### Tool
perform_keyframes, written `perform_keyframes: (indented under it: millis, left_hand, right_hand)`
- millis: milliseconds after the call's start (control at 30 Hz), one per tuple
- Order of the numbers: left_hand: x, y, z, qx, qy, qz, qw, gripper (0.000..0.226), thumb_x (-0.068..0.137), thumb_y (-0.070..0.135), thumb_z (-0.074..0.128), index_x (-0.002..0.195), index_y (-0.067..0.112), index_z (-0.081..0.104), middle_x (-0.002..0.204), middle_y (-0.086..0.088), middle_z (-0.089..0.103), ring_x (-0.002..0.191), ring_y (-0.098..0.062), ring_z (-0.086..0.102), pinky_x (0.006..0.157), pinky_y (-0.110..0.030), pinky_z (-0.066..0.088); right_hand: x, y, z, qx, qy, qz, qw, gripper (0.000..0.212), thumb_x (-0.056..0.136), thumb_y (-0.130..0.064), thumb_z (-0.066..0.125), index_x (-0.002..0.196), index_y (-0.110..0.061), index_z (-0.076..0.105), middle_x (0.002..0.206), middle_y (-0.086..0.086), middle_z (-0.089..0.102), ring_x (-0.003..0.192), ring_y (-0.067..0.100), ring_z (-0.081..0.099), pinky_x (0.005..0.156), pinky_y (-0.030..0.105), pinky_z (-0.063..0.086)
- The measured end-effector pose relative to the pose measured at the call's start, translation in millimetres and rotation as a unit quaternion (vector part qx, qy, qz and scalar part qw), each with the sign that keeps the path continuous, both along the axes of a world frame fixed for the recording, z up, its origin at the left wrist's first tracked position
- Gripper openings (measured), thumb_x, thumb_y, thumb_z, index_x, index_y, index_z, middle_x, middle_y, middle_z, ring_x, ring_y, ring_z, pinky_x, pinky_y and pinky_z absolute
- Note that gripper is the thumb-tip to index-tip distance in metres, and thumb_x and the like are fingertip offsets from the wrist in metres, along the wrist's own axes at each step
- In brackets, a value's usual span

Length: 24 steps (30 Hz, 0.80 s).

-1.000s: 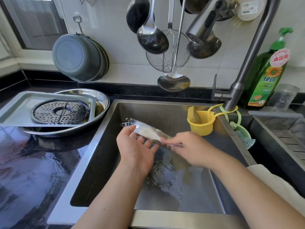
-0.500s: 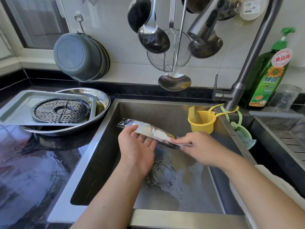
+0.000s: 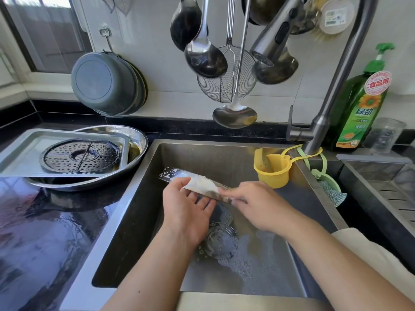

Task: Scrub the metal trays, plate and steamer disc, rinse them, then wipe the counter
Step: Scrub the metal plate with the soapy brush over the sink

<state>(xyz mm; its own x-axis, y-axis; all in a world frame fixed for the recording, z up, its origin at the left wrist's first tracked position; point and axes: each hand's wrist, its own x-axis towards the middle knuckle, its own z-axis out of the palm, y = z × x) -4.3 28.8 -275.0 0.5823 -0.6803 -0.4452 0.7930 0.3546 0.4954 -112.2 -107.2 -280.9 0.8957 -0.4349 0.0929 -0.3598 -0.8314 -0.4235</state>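
Over the sink (image 3: 143,198), you hold a narrow, soapy metal tray (image 3: 197,184) tilted edge-on, its perforated far end up and to the left. Your left hand (image 3: 186,209) supports it from below with fingers spread and nearly straight, the thumb lying against its upper edge. Your right hand (image 3: 253,205) pinches the near end, fingers curled around it; whether a scrubber is tucked under them cannot be told. Directly beneath, suds (image 3: 247,261) spread across the basin floor around the round drain strainer (image 3: 221,240).

On the wet black counter (image 3: 45,232) to your left, a rectangular steel tray (image 3: 24,153) rests across a round steel plate (image 3: 139,140), and the dark perforated steamer disc (image 3: 80,156) lies flat inside the tray.

A yellow cup (image 3: 272,173) hangs inside the sink's far right corner, beside the base of the faucet (image 3: 336,86). A green dish soap bottle (image 3: 361,108) stands behind the faucet, against the wall. Ladles (image 3: 205,55) and a wire skimmer (image 3: 226,84) hang above the basin, with grey basins (image 3: 103,83) hooked to the wall tiles at left.
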Motion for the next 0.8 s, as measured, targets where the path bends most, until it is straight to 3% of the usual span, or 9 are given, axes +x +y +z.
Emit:
perform_keyframes:
  millis: [67,200,333,433,567,633,667,700,800]
  left_hand:
    - [0.8,-0.3,-0.4,-0.011,0.008,0.002,1.000,0.054,0.099,0.027,0.051,0.149,0.006,0.046,0.134,-0.021,0.064,0.124,-0.039,0.062,0.117,-0.050,0.040]
    - [0.0,-0.9,1.5,-0.022,0.016,0.023,0.999,0.065,0.098,0.023,0.053,0.160,0.019,0.032,0.138,-0.027,0.056,0.131,-0.041,0.055,0.120,-0.049,0.038]
    - [2.3,0.1,2.0,-0.025,0.000,0.026,0.999,0.062,0.095,0.026,0.053,0.156,0.023,0.040,0.134,-0.020,0.062,0.121,-0.041,0.064,0.115,-0.053,0.041]
    - [3.1,0.8,1.6,-0.035,-0.010,0.030,0.999,0.055,0.094,0.027,0.050,0.147,0.016,0.052,0.133,-0.015,0.067,0.118,-0.039,0.066,0.112,-0.058,0.042]
    - [3.6,0.7,1.7,-0.036,-0.014,0.036,0.999,0.051,0.093,0.026,0.049,0.141,0.009,0.058,0.134,-0.015,0.067,0.118,-0.039,0.067,0.110,-0.059,0.045]
    - [2.6,-0.2,0.8,-0.021,-0.023,0.032,0.999,0.048,0.094,0.025,0.049,0.136,0.007,0.060,0.136,-0.017,0.065,0.119,-0.040,0.066,0.109,-0.057,0.046]
    - [1.9,-0.6,0.3,-0.014,-0.025,0.029,0.999,0.046,0.094,0.024,0.049,0.134,0.006,0.061,0.137,-0.019,0.065,0.121,-0.040,0.065,0.109,-0.056,0.047]
    - [1.4,-0.8,0.0,-0.010,-0.025,0.025,0.999,0.044,0.094,0.024,0.050,0.132,0.006,0.062,0.138,-0.020,0.064,0.123,-0.039,0.065,0.110,-0.055,0.046]
    - [1.6,-0.7,-1.2,-0.013,-0.025,0.012,1.000,0.045,0.093,0.025,0.052,0.132,0.006,0.063,0.134,-0.018,0.067,0.123,-0.038,0.065,0.110,-0.053,0.046]
  right_hand:
    - [-1.5,-6.8,-0.9,-0.008,-0.011,-0.028,1.000,0.046,0.104,-0.023,0.054,0.137,-0.054,0.054,0.080,-0.016,0.043,0.090,0.014,0.049,0.080,0.036,0.047]
    - [-8.3,-1.2,0.9,0.021,0.023,0.023,0.999,0.049,0.103,-0.022,0.056,0.136,-0.059,0.052,0.083,-0.014,0.049,0.079,0.008,0.050,0.072,0.029,0.044]
    - [-7.7,-7.7,1.2,0.037,0.007,-0.011,0.999,0.046,0.102,-0.020,0.058,0.132,-0.055,0.059,0.080,-0.015,0.050,0.074,0.001,0.048,0.067,0.018,0.039]
    - [-17.0,-17.8,4.0,0.088,0.019,-0.023,0.996,0.044,0.101,-0.018,0.059,0.121,-0.056,0.065,0.082,-0.026,0.063,0.074,-0.007,0.053,0.067,0.011,0.040]
    - [-22.4,-21.0,4.0,0.125,0.046,-0.016,0.991,0.053,0.097,-0.021,0.060,0.095,-0.074,0.063,0.092,0.000,0.074,0.072,0.009,0.051,0.065,0.029,0.041]
    - [-14.8,-13.8,1.5,0.105,0.038,-0.003,0.994,0.048,0.098,-0.022,0.059,0.109,-0.069,0.063,0.096,-0.016,0.072,0.084,0.006,0.060,0.073,0.026,0.047]
    - [-8.1,-6.4,1.7,0.088,0.028,0.003,0.996,0.045,0.099,-0.023,0.059,0.119,-0.063,0.062,0.097,-0.025,0.066,0.089,-0.001,0.059,0.074,0.017,0.045]
    - [-1.1,1.8,2.2,0.066,0.013,0.010,0.998,0.044,0.101,-0.023,0.058,0.128,-0.058,0.060,0.090,-0.025,0.061,0.085,-0.005,0.057,0.070,0.009,0.041]
    - [8.9,12.8,1.8,0.045,-0.017,0.026,0.999,0.044,0.102,-0.023,0.057,0.136,-0.051,0.056,0.078,-0.019,0.051,0.076,-0.007,0.052,0.064,0.006,0.037]
